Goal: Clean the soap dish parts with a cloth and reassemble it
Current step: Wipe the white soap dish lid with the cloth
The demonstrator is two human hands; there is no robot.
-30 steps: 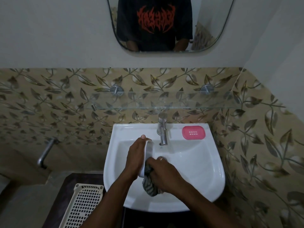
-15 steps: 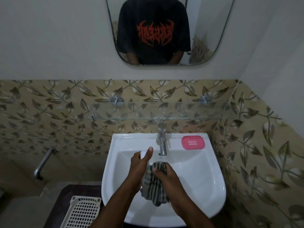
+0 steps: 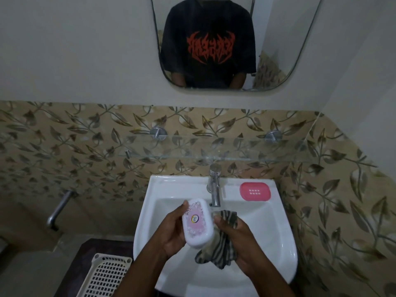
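The left hand (image 3: 173, 232) grips the white soap dish shell (image 3: 198, 222) from its left side, with the printed face turned up, probably so the surface can be checked and wiped. The right hand (image 3: 237, 239) clutches a bunched striped cloth (image 3: 214, 252) against the shell's right edge. Both are held over the sink (image 3: 287, 249), so drips would fall into the bowl. The pink drain tray (image 3: 255, 191) lies apart on the sink rim, right of the tap (image 3: 215, 189), seemingly waiting for reassembly.
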